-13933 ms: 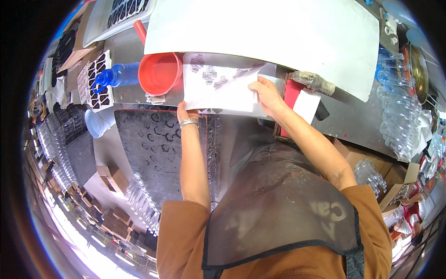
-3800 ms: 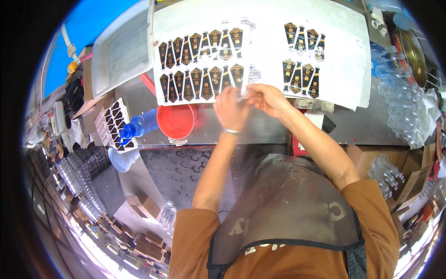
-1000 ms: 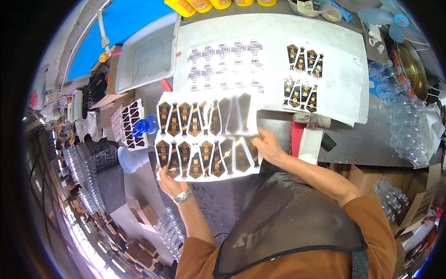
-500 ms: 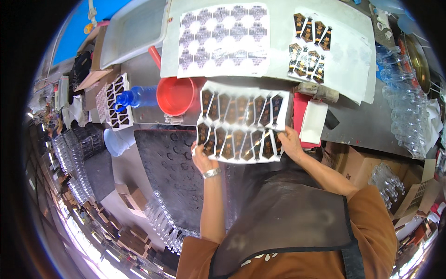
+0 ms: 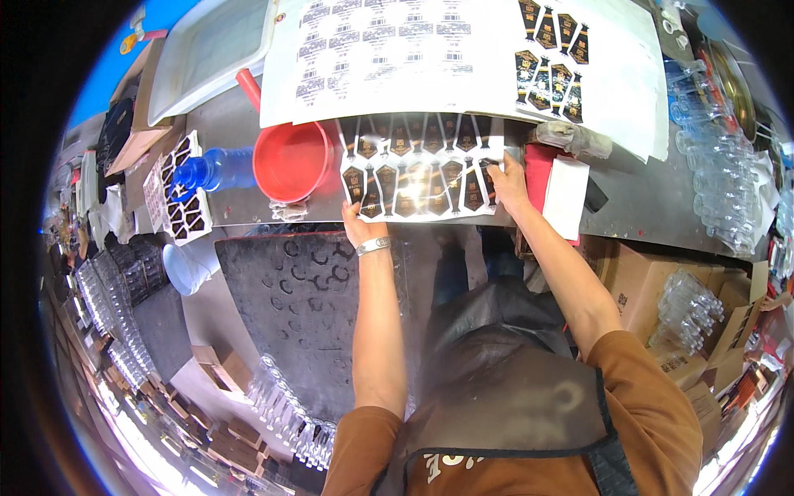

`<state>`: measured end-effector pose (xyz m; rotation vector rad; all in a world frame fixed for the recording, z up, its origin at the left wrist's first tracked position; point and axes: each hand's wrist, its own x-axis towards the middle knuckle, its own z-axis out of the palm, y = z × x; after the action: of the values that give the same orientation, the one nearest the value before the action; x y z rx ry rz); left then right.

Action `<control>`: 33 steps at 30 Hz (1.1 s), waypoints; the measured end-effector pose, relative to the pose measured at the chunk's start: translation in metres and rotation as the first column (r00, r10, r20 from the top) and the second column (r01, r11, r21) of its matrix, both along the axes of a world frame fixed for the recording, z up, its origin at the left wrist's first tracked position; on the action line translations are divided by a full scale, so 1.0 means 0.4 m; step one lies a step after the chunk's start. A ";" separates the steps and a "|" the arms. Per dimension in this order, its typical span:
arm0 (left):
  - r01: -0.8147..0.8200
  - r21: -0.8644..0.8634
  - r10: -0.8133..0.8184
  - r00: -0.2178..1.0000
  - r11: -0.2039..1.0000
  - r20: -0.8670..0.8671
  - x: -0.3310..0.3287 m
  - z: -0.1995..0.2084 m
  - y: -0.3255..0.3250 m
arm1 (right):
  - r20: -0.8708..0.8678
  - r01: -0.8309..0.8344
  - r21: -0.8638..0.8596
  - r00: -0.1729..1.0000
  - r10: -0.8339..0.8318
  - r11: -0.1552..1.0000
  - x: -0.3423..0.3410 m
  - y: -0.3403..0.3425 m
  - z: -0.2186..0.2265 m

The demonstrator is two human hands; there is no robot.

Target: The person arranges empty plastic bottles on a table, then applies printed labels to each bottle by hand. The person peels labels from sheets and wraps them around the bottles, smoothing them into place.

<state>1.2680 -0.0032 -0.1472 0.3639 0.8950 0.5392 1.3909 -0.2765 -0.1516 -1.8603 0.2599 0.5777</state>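
Both my hands hold a white sheet of black and gold tie-shaped stickers (image 5: pixel 431 183) by its two sides. My left hand (image 5: pixel 364 226) pinches the near left corner, while my right hand (image 5: pixel 509 183) grips the right edge. The sheet lies low over the grey metal table; its far edge meets the front of a raised white board and seems to pass beneath it. On that board (image 5: pixel 488 97) rest a sheet of grey-printed labels (image 5: pixel 385 59) and, to the right, a partly used sheet of similar black stickers (image 5: pixel 552 62).
Left of the sheet stand a red dipper (image 5: pixel 291 165) and a blue plastic bottle (image 5: pixel 217 171). A white tub (image 5: pixel 211 62) sits at the far left. Clear bottles (image 5: pixel 719 182) line the right side. A wrapped block (image 5: pixel 572 139) and folded white cloth (image 5: pixel 566 198) lie right of my hand.
Both hands have moved forward and lowered the sticker sheet toward the table, its far edge now at the white board. The whole view has shifted slightly.
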 end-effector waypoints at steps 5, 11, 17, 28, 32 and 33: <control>0.023 0.003 -0.023 0.989 1.000 -0.146 -0.018 -0.083 0.042 | -0.030 -0.044 -0.031 0.999 0.044 0.999 0.017 0.002 -0.038; 0.219 0.378 0.079 0.769 0.899 -0.634 -0.010 0.014 0.031 | 0.058 -0.103 -0.117 0.992 0.111 0.988 -0.027 -0.017 0.082; 0.523 0.701 0.184 0.723 0.486 -0.666 0.069 0.113 0.046 | 0.262 -0.301 -0.143 0.907 0.329 0.943 -0.058 -0.080 0.235; 0.163 -0.037 -0.162 0.871 0.986 -0.463 0.396 0.135 0.012 | 0.488 -0.366 -0.172 0.775 0.402 0.915 0.370 -0.057 0.414; 0.355 -0.122 -0.376 0.887 0.927 -0.269 0.415 0.192 -0.092 | 0.567 -0.380 -0.325 0.654 0.500 0.866 0.575 0.057 0.412; 0.336 -0.127 -0.358 0.904 0.933 -0.236 0.414 0.198 -0.106 | 0.548 -0.382 -0.384 0.638 0.540 0.841 0.616 0.096 0.405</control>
<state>1.4334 -0.0457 -0.0679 0.5126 1.0693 0.1233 1.6375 -0.2381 0.0102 -2.2536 -0.6715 0.2102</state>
